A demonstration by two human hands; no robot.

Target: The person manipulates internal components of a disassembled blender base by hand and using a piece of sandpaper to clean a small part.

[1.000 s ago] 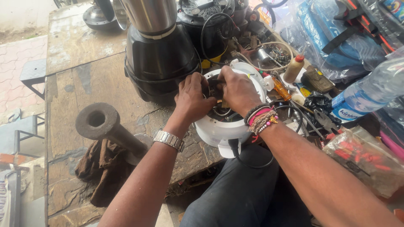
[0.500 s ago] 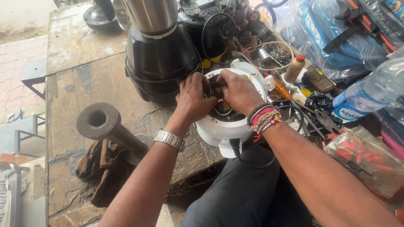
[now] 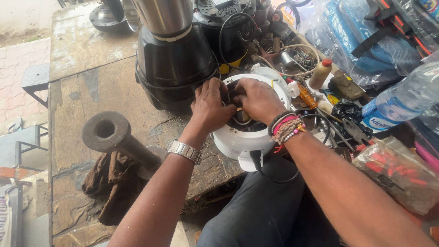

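Observation:
A round white appliance housing (image 3: 238, 139) lies open side up at the near edge of a worn wooden bench. Both hands reach into its top. My left hand (image 3: 209, 106), with a metal watch on the wrist, curls its fingers over the inner parts and wires. My right hand (image 3: 255, 99), with several bead bracelets on the wrist, presses in beside it. What the fingertips grip inside is hidden. A black cord (image 3: 256, 161) hangs from the housing's front.
A black blender base (image 3: 176, 68) with a steel jar stands just behind the hands. A thick metal pipe (image 3: 116, 137) lies on a brown rag at left. Right of the housing are a small brown bottle (image 3: 319, 73), tools, wires, a plastic water bottle (image 3: 402, 98) and bags.
Both hands stay inside the white housing with only slight shifts of the fingers. Nothing else has moved.

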